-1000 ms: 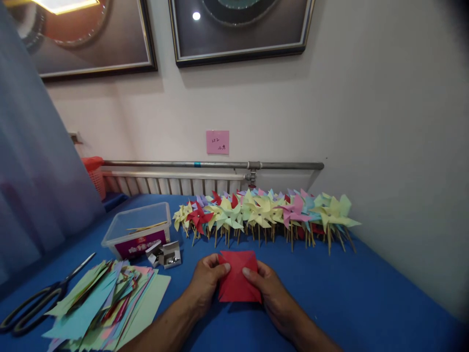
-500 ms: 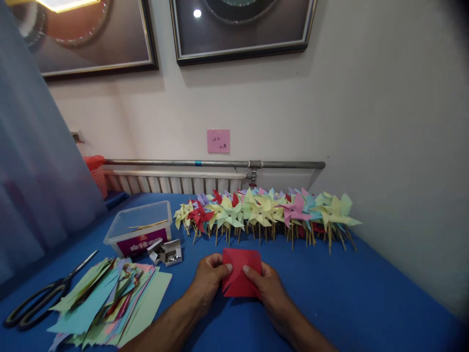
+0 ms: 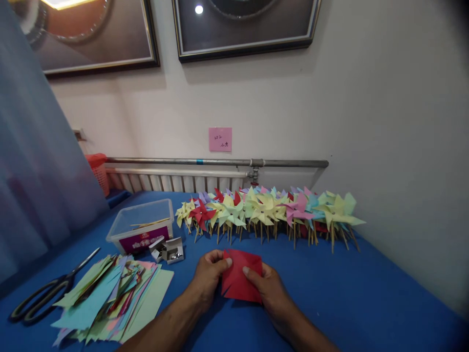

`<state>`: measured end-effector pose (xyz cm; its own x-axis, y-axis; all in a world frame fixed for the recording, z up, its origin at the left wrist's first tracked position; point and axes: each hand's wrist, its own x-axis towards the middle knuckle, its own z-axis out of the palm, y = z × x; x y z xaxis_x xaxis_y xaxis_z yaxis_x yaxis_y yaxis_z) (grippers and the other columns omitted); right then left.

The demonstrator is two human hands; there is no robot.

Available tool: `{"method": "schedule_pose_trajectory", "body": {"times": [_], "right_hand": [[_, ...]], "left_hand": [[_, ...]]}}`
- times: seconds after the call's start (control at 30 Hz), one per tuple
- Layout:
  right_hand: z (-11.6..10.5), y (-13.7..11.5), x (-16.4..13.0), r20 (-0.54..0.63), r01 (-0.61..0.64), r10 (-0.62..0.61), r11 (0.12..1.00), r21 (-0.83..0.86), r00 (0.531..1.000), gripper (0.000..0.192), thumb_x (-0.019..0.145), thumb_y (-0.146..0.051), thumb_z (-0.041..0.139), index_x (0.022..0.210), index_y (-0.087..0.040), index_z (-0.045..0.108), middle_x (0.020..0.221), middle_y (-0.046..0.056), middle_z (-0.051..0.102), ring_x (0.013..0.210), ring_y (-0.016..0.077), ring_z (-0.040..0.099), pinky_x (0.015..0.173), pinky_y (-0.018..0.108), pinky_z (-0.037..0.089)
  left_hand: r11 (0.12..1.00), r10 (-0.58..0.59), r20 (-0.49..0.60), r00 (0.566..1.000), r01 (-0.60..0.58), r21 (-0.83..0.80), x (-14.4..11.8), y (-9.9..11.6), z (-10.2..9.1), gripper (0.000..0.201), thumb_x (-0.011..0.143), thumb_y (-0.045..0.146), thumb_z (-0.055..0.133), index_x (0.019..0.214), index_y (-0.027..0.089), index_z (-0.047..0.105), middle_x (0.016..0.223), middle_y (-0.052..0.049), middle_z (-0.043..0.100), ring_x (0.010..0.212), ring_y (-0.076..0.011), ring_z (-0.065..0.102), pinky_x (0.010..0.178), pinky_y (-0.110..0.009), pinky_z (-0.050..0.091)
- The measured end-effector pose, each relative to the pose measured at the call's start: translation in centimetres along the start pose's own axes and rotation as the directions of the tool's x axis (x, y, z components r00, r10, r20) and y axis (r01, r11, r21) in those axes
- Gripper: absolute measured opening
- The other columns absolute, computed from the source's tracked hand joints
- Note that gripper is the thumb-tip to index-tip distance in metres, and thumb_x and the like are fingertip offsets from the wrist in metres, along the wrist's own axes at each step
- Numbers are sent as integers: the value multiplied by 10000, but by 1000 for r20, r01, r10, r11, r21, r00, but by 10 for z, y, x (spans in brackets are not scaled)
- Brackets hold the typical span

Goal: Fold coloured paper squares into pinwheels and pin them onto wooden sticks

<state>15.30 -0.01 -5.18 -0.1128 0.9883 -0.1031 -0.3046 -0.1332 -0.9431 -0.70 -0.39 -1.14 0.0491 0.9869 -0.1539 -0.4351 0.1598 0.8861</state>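
Observation:
Between my two hands is a square of red paper (image 3: 240, 286), with slits cut inward from its corners. My left hand (image 3: 210, 274) pinches its left edge, thumb on top and the other fingers behind the sheet. On the other side, my right hand (image 3: 269, 288) grips the right edge, its thumb lying flat near the paper's middle. The paper is held just above the blue tabletop (image 3: 330, 303). Behind it stand many finished paper pinwheels (image 3: 262, 212) on thin wooden sticks, in yellow, green, pink, red and blue.
At left lie a pile of coloured paper pieces (image 3: 113, 298) and large black-handled scissors (image 3: 47, 298). A clear plastic tub (image 3: 141, 230) holds thin sticks (image 3: 150, 223). Small open boxes (image 3: 172, 250) with shiny metal bits sit before it. Pipes (image 3: 293, 164) run along the wall.
The red paper has turned slightly, its lower right corner now a little lower. Both hands keep their hold. The whole view has shifted slightly.

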Motion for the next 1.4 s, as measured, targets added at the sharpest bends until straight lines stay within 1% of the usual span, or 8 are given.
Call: {"method": "schedule_pose_trajectory", "body": {"times": [0.13,0.27,0.43,0.63,0.83,0.97,1.23,1.4], "right_hand": [[2,-4,-3,11,-6,6,1000,-2,1000,559,600,-562,882,970,-156,777,828,97,801,759,282,743,756,413,570],[2,-6,-5,28,-2,5,996,-91,1000,513,625,-562,869,934,-161,788,854,98,807,721,266,728,719,402,562],[2,-7,-5,66,12,-7,996,-91,998,473,672,-541,846,962,-171,788,879,90,807,735,260,727,730,399,561],[0,-4,-5,123,8,10,990,-142,992,456,685,-549,829,928,-166,779,802,75,793,675,240,708,678,372,553],[0,-5,-3,-32,58,-61,995,-85,998,500,658,-577,840,923,-157,775,786,75,784,683,238,698,653,341,531],[0,-12,-5,-29,40,-42,998,-56,999,488,636,-545,866,914,-155,774,787,71,785,687,239,699,672,351,536],[-3,-5,2,17,-46,47,998,-42,999,508,627,-575,860,898,-158,760,820,92,798,743,265,732,713,381,551],[-5,1,3,-9,-36,36,999,-28,999,497,659,-560,840,948,-163,765,825,95,800,770,278,742,744,393,558]], "left_hand": [[1000,-3,7,1000,3,-20,0,2,1,438,496,380,940,741,134,672,668,-38,708,563,-130,598,606,-260,468],[1000,-8,28,1000,8,-29,-4,6,2,446,489,388,943,738,131,677,665,-36,704,557,-131,604,602,-260,467],[998,-9,77,997,15,-66,-8,12,4,371,579,397,893,714,139,663,613,-1,658,532,-108,565,566,-236,427],[1000,-18,15,1000,19,-15,-5,10,1,409,495,369,927,704,148,652,585,5,650,512,-111,549,551,-239,414],[999,1,36,999,-3,55,-2,4,0,313,558,336,863,639,155,620,543,13,593,484,-90,488,532,-234,359],[989,7,32,999,-11,149,-1,2,1,281,560,339,827,602,163,611,502,15,566,451,-88,447,499,-236,325],[965,145,-65,987,-126,230,4,2,0,352,503,396,877,599,163,630,522,24,578,482,-88,452,516,-230,334],[941,210,-86,974,-177,288,3,5,-1,346,575,435,861,617,172,640,534,35,549,501,-85,431,520,-227,326]]}}
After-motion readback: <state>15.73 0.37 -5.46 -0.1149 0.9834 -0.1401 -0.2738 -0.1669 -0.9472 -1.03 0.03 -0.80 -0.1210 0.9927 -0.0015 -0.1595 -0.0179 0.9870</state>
